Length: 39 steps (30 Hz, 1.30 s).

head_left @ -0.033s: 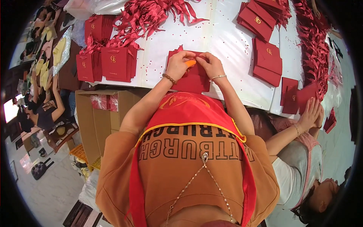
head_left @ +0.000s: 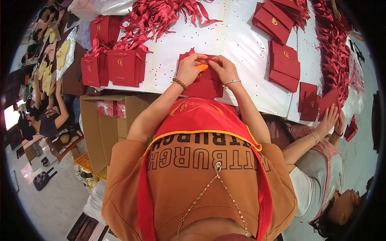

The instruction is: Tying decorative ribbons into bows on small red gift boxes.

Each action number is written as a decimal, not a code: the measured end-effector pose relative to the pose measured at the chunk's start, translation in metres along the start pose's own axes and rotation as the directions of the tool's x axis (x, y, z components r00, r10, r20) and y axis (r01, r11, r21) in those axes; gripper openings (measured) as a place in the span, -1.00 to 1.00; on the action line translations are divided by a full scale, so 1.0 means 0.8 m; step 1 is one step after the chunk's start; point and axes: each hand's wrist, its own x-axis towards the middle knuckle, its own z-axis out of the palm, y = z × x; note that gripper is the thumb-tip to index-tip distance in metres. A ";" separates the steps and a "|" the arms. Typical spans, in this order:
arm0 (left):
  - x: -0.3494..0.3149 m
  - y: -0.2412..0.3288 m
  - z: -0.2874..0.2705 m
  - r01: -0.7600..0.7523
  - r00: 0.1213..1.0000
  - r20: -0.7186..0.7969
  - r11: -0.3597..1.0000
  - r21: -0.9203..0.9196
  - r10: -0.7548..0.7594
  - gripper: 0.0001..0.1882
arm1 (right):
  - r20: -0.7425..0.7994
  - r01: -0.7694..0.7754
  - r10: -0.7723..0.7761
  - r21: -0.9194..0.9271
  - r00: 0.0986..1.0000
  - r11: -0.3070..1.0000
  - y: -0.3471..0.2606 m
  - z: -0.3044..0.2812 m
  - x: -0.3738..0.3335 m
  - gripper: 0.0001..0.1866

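Observation:
My left hand (head_left: 189, 69) and my right hand (head_left: 226, 70) meet at the upper edge of a red paper bag (head_left: 207, 89), which lies at the table's near edge, close to my apron. The fingers of both hands are bent and pinched on that edge. An orange cover (head_left: 202, 68) sits on my left thumb. Part of a gold emblem on the bag shows between the hands; my fingers hide whatever small detail is between their tips. A bit of red ribbon (head_left: 191, 50) sticks up just beyond the left hand.
Stacked red bags (head_left: 125, 68) stand to the left, below a heap of red ribbons (head_left: 155, 20). More bags (head_left: 284, 66) lie to the right. A co-worker's hands (head_left: 330, 120) handle a red bag at far right. A cardboard box (head_left: 98, 132) stands below the table, left of me.
My hands and the bag stay where they were. At the far right, the co-worker's hands and the red bag by them have shifted slightly.

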 end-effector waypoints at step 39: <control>-0.002 0.016 -0.011 -0.116 0.993 0.031 0.936 0.331 0.112 -0.92 | 0.038 0.019 -0.024 0.129 0.999 0.991 -0.002 0.000 -0.007 -0.71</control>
